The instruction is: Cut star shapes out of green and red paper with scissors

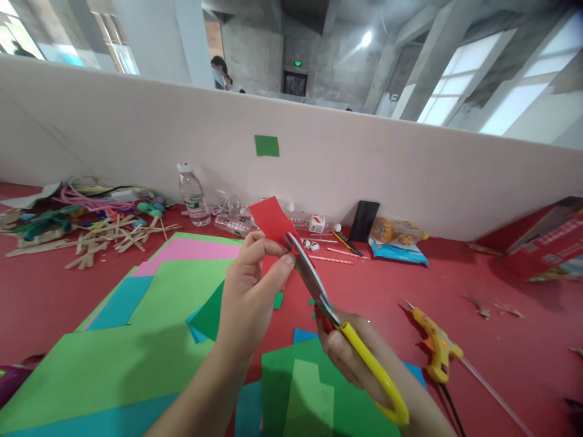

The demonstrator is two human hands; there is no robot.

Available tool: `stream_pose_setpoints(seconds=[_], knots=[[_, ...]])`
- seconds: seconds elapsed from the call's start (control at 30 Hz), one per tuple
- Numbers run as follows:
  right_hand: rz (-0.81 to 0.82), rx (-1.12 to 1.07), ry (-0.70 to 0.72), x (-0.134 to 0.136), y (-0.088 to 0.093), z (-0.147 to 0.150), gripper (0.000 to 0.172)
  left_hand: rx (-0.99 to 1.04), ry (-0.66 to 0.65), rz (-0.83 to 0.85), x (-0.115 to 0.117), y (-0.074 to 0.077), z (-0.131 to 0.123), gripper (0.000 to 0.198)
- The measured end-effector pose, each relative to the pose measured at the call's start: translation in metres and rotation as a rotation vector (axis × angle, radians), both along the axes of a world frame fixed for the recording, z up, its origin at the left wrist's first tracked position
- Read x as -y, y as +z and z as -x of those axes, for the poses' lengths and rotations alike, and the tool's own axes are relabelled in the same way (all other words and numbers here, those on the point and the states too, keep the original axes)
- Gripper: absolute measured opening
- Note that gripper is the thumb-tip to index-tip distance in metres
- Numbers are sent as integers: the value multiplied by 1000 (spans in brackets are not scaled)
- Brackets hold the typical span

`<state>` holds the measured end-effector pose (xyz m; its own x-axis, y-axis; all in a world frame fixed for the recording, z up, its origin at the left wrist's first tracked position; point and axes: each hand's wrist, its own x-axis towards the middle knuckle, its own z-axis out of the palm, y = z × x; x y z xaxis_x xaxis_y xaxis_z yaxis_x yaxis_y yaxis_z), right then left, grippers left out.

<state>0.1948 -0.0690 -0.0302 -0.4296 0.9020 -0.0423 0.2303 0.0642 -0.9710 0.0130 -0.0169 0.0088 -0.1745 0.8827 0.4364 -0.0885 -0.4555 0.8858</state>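
Note:
My left hand (252, 282) pinches a piece of red paper (272, 220) between thumb and fingers, holding it up above the table. My right hand (350, 346) grips a pair of scissors (314, 282) with yellow handles. Their blades point up and to the left, and the tips meet the lower right part of the red paper beside my left thumb. How far the blades stand apart is hard to tell. Below my hands lie dark green sheets (364, 400) with a light green cut piece (307, 400) on top. Small green scraps (278, 300) lie behind my left hand.
Light green sheets (104, 364) with blue and pink ones cover the left side. Wooden sticks (122, 233) and a water bottle (194, 194) stand or lie behind them. A yellow glue gun (435, 343) with its cord rests at right; a black phone (364, 221) leans on the white partition (218, 133).

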Motion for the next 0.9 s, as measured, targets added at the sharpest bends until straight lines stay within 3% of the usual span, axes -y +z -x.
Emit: stream_pose_setpoints(seconds=[0.4, 0.67, 0.9], knots=[[11, 48, -51, 3, 1, 0, 72, 7, -17, 23, 1, -3, 2, 15], [-64, 52, -27, 1, -1, -1, 70, 72, -67, 7, 3, -2, 3, 16], [-58, 123, -88, 1, 11, -1, 75, 115, -99, 7, 3, 0, 2, 18]])
